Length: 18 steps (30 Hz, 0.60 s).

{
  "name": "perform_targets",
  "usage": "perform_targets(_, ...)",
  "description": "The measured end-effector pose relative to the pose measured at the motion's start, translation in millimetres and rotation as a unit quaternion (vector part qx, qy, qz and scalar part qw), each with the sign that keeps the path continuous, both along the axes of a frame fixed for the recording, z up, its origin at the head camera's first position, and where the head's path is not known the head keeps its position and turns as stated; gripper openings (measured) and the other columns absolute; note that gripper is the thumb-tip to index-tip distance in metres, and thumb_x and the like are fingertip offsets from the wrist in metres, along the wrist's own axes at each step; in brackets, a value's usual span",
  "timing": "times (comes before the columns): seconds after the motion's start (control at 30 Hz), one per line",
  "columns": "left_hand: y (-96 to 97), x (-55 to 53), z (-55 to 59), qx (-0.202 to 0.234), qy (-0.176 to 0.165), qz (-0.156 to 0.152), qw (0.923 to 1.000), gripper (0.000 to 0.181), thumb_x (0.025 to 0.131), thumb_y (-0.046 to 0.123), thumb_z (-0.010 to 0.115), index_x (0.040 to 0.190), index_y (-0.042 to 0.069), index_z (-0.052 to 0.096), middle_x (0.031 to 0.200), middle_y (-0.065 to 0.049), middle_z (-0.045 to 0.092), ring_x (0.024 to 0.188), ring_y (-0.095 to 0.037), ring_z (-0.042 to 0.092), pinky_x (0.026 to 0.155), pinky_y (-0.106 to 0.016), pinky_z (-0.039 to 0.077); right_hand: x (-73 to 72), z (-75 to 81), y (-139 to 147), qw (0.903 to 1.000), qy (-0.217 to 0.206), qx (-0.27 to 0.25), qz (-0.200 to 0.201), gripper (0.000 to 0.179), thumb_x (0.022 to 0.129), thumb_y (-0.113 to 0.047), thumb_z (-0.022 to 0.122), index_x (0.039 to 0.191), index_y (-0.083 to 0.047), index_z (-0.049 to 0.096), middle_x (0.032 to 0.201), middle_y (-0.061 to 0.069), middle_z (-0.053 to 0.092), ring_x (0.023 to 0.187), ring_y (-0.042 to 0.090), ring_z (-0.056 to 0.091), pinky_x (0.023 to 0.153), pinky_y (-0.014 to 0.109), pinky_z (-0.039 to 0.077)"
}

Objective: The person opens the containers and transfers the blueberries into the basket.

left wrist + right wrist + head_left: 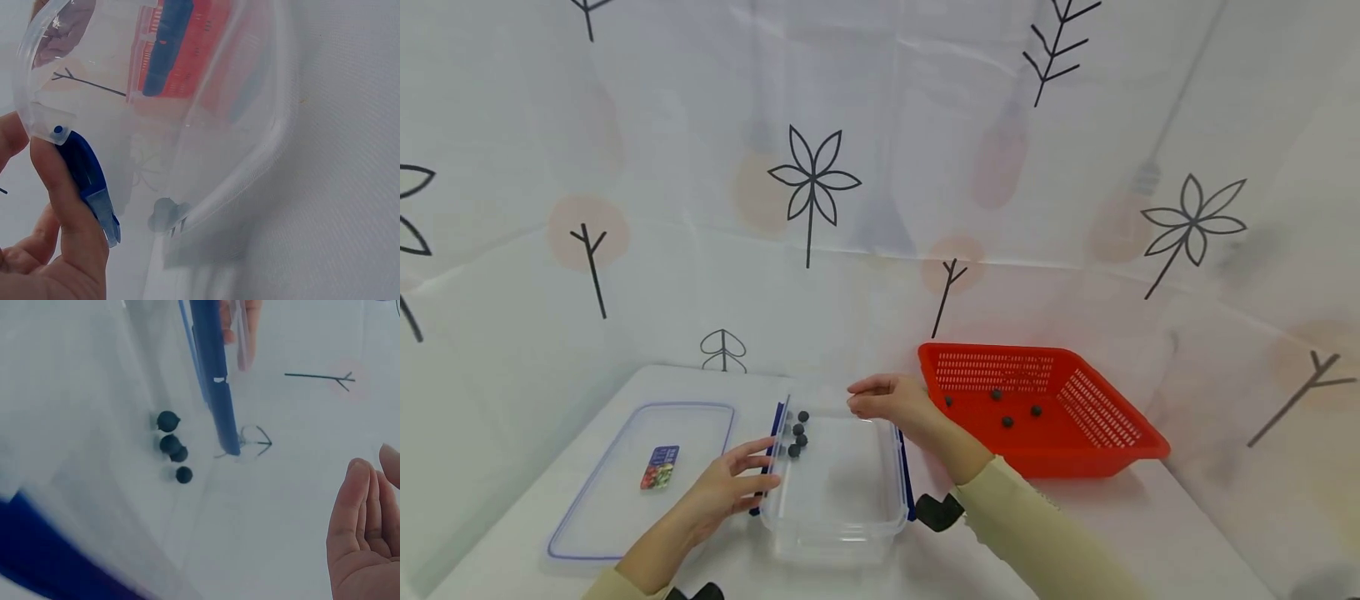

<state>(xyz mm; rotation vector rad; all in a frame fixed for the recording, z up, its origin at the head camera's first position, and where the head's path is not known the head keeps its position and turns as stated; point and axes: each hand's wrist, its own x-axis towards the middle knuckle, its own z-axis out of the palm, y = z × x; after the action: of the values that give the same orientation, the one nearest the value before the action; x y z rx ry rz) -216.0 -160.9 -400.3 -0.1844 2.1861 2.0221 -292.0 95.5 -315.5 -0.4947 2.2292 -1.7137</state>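
A clear plastic box [838, 527] with blue side latches stands on the table. Several small dark balls [798, 430] lie along its left side. My left hand [730, 487] is at the box's left side, its fingers spread and touching the rim area; in the left wrist view a finger lies alongside the hanging blue latch [87, 175]. Over the box's back right corner is my right hand [895, 404], fingers together and nearly straight, thumb apart from them in the right wrist view. No object shows in it.
To the right, behind my right forearm, sits a red plastic basket [1045, 467] with several more dark balls [1007, 422]. A clear lid [617, 433] with a blue edge and a colourful label [659, 467] lies left of the box. A patterned curtain [880, 208] hangs behind the table.
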Motion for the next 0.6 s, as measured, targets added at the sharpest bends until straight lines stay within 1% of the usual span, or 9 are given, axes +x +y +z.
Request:
perform_targets(0.17,-2.4,0.2,0.5,-0.006,-0.001,0.003,1.0,0.068,0.078,0.012,0.075,0.138,0.01,0.043,0.126,-0.018,0.048,0.097,-0.024,0.054,0.078,-0.039,0.051,-5.5,-1.9,-19.6,0.9994,-0.027,-0.02,-0.002,0.027,0.086,-0.018,0.067,0.109,-0.004,0.065,0.104,0.01,0.066,0.096,0.025,0.064,0.088,0.037,0.047)
perform_targets(0.33,0.8,-0.4,2.7,0.001,-0.006,0.003,1.0,0.067,0.078,0.011,0.075,0.137,0.011,0.044,0.126,-0.018,0.048,0.099,-0.025,0.053,0.079,-0.039,0.051,-11.9,-3.0,-31.1,0.9992,-0.035,-0.02,-0.004,0.025,0.087,-0.016,0.066,0.109,-0.004,0.066,0.102,0.009,0.066,0.101,0.029,0.062,0.089,0.036,0.047)
perform_targets(0.47,1.9,-1.4,2.1,0.001,-0.005,0.001,1.0,0.066,0.079,0.011,0.074,0.138,0.011,0.044,0.127,-0.018,0.048,0.101,-0.026,0.052,0.079,-0.039,0.051,-19.4,-5.6,-39.8,0.9989,-0.041,-0.017,-0.011,0.023,0.088,-0.014,0.065,0.109,-0.004,0.066,0.102,0.008,0.066,0.1,0.028,0.062,0.089,0.035,0.047)
perform_targets(0.6,1.4,-1.8,1.2,-0.001,-0.006,-0.002,1.0,0.067,0.079,0.011,0.074,0.138,0.01,0.043,0.127,-0.018,0.047,0.099,-0.025,0.053,0.078,-0.039,0.051,-26.0,-10.5,-50.0,0.9985,-0.046,-0.017,-0.023,0.023,0.088,-0.011,0.065,0.109,-0.002,0.066,0.1,0.009,0.066,0.094,0.023,0.064,0.088,0.035,0.048)
